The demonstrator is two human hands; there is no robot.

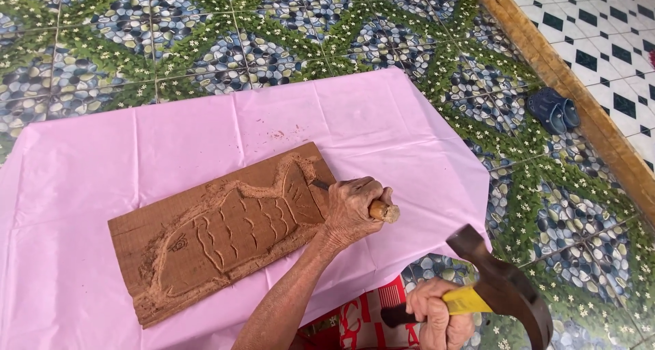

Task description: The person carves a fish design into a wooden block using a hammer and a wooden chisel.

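Note:
A brown wooden board (pixel 205 241) with a fish shape carved into it lies on a pink cloth (pixel 136 152). My left hand (pixel 351 210) grips a chisel (pixel 376 209) with a wooden handle, its metal tip resting on the board near the fish's tail. My right hand (pixel 437 319) holds a claw hammer (pixel 501 288) with a yellow-banded handle, raised to the right of the chisel's butt and apart from it.
The pink cloth covers a low table over a pebble-and-flower patterned tile floor (pixel 273 43). A pair of blue sandals (pixel 552 110) lies by a wooden threshold (pixel 573 91) at the right. Red patterned fabric (pixel 368 316) shows below the table edge.

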